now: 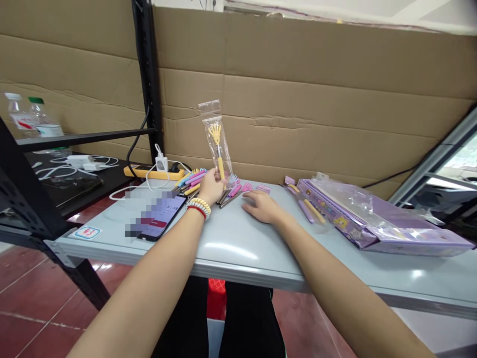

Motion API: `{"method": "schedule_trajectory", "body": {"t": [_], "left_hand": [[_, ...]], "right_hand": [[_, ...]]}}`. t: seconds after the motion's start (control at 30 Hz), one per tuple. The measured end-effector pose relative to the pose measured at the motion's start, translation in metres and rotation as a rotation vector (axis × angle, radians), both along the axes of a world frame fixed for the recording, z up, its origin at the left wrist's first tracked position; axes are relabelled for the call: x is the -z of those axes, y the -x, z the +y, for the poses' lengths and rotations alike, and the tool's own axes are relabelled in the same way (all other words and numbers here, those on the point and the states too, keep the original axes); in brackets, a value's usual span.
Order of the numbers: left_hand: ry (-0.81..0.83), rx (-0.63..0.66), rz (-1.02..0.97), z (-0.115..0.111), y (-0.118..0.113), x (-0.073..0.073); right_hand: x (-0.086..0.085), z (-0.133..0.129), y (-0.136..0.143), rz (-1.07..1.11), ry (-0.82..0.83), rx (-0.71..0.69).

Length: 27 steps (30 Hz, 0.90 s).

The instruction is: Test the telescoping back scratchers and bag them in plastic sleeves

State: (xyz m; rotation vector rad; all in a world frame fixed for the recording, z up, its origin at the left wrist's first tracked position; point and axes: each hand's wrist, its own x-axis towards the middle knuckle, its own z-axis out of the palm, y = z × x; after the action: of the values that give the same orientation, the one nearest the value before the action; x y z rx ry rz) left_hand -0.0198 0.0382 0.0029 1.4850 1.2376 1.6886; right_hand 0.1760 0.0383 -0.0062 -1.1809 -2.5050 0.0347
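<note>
My left hand grips the lower end of a yellow hand-shaped back scratcher, held upright inside a clear plastic bag. Behind and beside that hand lies a pile of colourful scratchers in pink, yellow, purple and blue. My right hand rests on the grey table, fingers apart and holding nothing, close to a pink scratcher head and a small pink card. Two bagged scratchers lie to its right, next to a purple box.
A phone lies left of my left forearm. Behind it are a yellow power strip and white cables. Plastic bottles stand at the far left by a black shelf post. Cardboard walls off the back.
</note>
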Motion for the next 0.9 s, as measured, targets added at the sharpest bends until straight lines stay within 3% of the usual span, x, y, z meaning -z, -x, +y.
{"method": "schedule_trajectory", "body": {"t": [0.2, 0.47, 0.73, 0.9], "left_hand": [[0.023, -0.007, 0.024, 0.000, 0.000, 0.003], [0.049, 0.031, 0.050, 0.003, 0.002, 0.007], [0.077, 0.009, 0.105, 0.001, 0.002, 0.005], [0.053, -0.034, 0.116, 0.002, 0.003, 0.005]], "right_hand": [[-0.007, 0.013, -0.030, 0.132, 0.111, 0.289], [-0.003, 0.016, -0.026, 0.158, 0.113, 0.288], [0.000, 0.023, -0.037, 0.138, 0.089, 0.425], [0.001, 0.021, -0.038, 0.066, 0.102, 0.442]]}}
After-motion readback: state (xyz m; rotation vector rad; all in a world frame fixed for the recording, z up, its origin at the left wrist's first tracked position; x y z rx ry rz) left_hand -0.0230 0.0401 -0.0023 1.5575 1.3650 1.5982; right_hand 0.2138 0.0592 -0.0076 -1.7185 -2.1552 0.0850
